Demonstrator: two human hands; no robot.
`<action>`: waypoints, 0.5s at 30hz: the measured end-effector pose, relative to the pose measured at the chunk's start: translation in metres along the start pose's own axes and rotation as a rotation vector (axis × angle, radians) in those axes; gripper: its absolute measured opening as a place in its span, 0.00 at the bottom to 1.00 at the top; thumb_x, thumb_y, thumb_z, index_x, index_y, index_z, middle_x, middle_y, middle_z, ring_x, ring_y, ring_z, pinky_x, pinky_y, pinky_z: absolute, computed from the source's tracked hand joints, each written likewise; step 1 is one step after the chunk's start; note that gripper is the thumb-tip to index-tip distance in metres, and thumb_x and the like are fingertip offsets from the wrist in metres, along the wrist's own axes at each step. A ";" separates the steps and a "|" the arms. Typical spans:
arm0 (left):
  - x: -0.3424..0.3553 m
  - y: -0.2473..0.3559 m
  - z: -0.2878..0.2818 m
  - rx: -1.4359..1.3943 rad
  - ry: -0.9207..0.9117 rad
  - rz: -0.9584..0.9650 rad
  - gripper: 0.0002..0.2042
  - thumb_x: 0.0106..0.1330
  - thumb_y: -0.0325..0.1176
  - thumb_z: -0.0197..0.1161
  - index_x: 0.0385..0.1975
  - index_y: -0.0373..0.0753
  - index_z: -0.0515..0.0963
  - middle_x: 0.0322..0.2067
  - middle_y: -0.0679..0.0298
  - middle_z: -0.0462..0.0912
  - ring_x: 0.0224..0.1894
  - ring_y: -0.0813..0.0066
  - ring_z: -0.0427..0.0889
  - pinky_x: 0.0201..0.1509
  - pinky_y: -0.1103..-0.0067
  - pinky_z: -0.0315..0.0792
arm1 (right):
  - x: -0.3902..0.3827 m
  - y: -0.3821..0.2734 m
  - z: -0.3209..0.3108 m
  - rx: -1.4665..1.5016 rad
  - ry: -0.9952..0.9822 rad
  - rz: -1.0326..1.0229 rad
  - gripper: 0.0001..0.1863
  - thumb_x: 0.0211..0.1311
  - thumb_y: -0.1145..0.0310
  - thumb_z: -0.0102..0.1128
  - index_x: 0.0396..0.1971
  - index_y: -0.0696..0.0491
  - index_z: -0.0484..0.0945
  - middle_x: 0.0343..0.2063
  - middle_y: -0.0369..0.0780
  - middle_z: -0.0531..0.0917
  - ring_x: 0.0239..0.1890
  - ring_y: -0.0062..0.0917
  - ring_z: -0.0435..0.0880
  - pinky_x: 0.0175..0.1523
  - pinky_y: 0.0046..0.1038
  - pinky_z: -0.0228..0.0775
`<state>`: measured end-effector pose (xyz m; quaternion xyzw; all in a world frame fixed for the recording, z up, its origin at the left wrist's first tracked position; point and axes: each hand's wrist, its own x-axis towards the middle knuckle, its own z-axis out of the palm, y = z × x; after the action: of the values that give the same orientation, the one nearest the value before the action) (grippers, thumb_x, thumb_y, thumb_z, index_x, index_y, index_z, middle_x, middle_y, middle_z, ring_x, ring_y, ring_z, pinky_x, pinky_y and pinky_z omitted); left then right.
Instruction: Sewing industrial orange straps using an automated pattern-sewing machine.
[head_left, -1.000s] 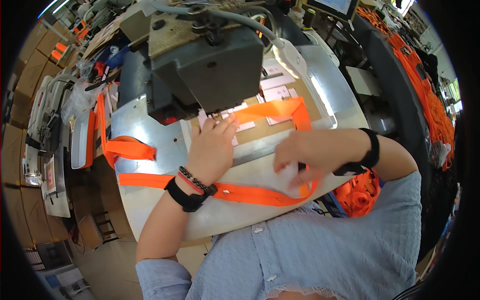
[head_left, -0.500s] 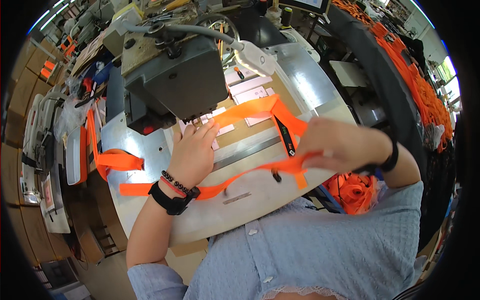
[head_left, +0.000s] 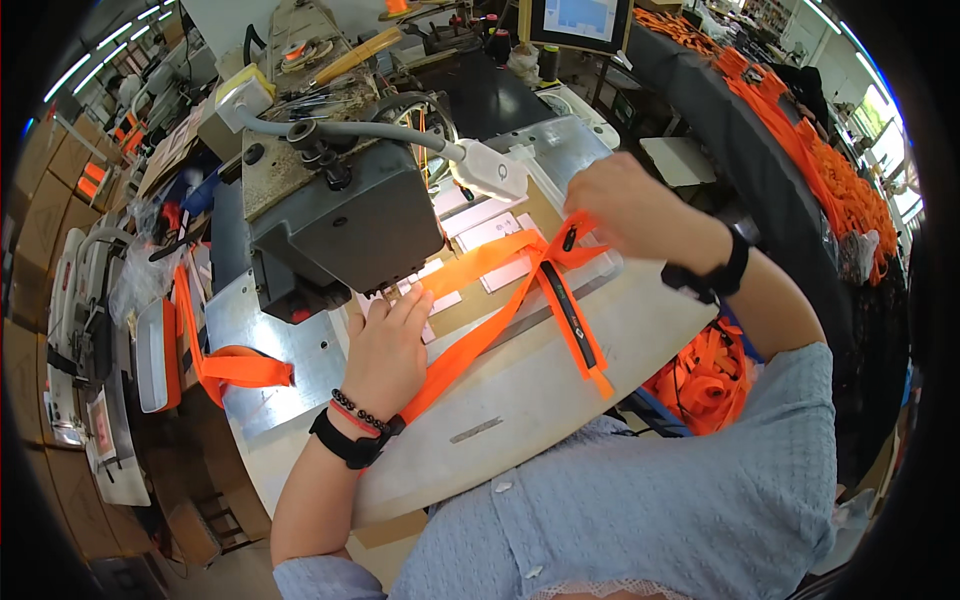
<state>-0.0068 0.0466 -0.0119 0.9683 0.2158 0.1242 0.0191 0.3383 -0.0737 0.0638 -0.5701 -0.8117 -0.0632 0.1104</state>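
Note:
A long orange webbing strap (head_left: 470, 268) runs under the head of a sewing machine (head_left: 330, 210). My left hand (head_left: 388, 345) lies beside the machine head, fingers stretched out and pressing on the strap's end over white template plates (head_left: 507, 272). Farther right, my right hand (head_left: 625, 208) is closed on a raised loop of the strap, its fingertips partly hidden. A black label strip (head_left: 563, 308) with light print lies along an orange piece hanging toward the table's front edge. Another length of the strap slants down from the crossing and passes beneath my left wrist.
Another orange strap (head_left: 245, 368) hangs over the table's left side near an orange-and-white tray (head_left: 157, 355). A blue bin with orange straps (head_left: 705, 378) stands right of the table. Orange straps (head_left: 850, 165) pile on a dark surface at far right. A lamp (head_left: 490, 170) glows beside the machine.
My right hand has moved away from me and slightly left, drawing the strap into a loop. The strap's lower length has swung up from the table's front. My left hand stays by the machine.

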 end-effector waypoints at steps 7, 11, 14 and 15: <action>0.000 0.000 -0.001 -0.010 -0.016 -0.003 0.25 0.59 0.24 0.55 0.60 0.40 0.76 0.60 0.65 0.78 0.46 0.63 0.75 0.49 0.66 0.65 | 0.024 -0.123 0.057 0.156 0.038 -0.396 0.18 0.59 0.72 0.57 0.50 0.56 0.79 0.48 0.40 0.81 0.57 0.33 0.75 0.62 0.38 0.65; 0.002 0.000 -0.002 -0.022 -0.027 -0.006 0.25 0.59 0.23 0.55 0.60 0.40 0.76 0.60 0.66 0.77 0.46 0.64 0.75 0.49 0.67 0.64 | 0.044 -0.132 0.083 0.101 -0.039 -0.419 0.13 0.60 0.69 0.58 0.45 0.54 0.81 0.40 0.39 0.80 0.52 0.30 0.78 0.57 0.39 0.68; 0.001 -0.003 -0.001 -0.020 -0.028 0.003 0.25 0.59 0.24 0.56 0.59 0.40 0.76 0.60 0.66 0.78 0.46 0.64 0.75 0.49 0.67 0.64 | 0.050 -0.123 0.070 0.359 -0.239 -0.320 0.10 0.61 0.69 0.60 0.42 0.53 0.82 0.37 0.40 0.80 0.46 0.31 0.81 0.52 0.38 0.71; 0.003 -0.002 -0.001 -0.020 -0.026 0.010 0.25 0.59 0.24 0.56 0.59 0.41 0.76 0.60 0.66 0.78 0.47 0.64 0.75 0.49 0.66 0.64 | 0.049 -0.114 0.062 0.494 -0.336 -0.260 0.09 0.62 0.69 0.61 0.41 0.53 0.82 0.37 0.40 0.80 0.45 0.31 0.82 0.51 0.37 0.72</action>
<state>-0.0054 0.0495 -0.0107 0.9707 0.2095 0.1140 0.0311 0.2085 -0.0540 0.0186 -0.4202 -0.8753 0.2172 0.1007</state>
